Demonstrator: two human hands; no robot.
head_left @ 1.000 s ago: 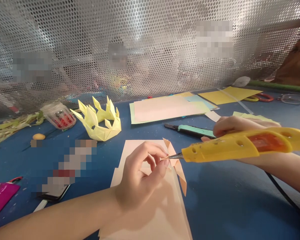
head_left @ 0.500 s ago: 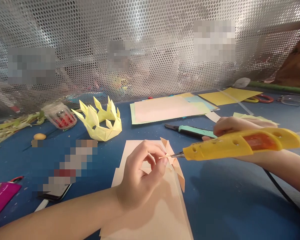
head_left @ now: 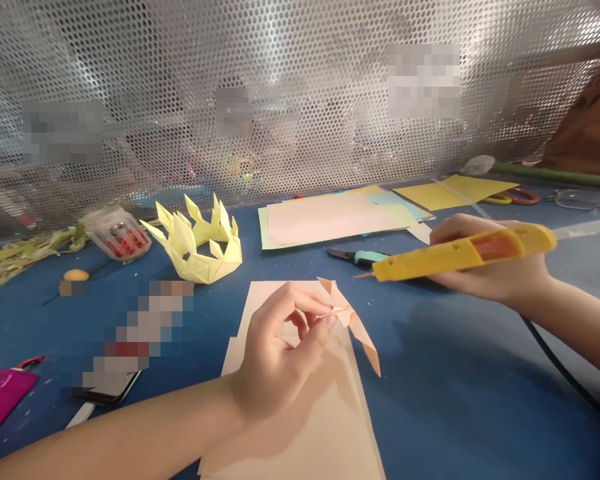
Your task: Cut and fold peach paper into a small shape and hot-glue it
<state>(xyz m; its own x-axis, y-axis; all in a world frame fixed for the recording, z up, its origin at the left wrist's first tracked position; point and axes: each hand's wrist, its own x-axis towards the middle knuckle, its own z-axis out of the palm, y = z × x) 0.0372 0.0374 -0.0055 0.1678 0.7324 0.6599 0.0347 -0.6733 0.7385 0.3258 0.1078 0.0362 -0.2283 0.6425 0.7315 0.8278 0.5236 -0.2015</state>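
Note:
Between thumb and fingertips, my left hand (head_left: 285, 347) pinches a folded peach paper piece (head_left: 363, 330), held above a stack of peach sheets (head_left: 300, 427). My right hand (head_left: 490, 267) grips a yellow glue gun (head_left: 460, 253) whose metal tip points left, up and to the right of the folded piece and apart from it. A clear glue stick (head_left: 587, 228) sticks out of the gun's back. Beneath the gun lies a teal and black cutter (head_left: 370, 257), partly hidden. A pale yellow folded paper crown (head_left: 205, 260) stands to the left.
Pink and green sheets (head_left: 325, 220) lie behind, with a yellow sheet (head_left: 455, 192) and scissors (head_left: 523, 196) at the back right. At left are a plastic cup of red bits (head_left: 120, 237), a phone (head_left: 113, 390) and a magenta packet (head_left: 5, 400). A perforated metal screen (head_left: 300, 100) rises behind.
My right hand has drawn the glue gun up and away from the folded piece. The folded piece has tilted slightly in my left hand, its lower end swinging right.

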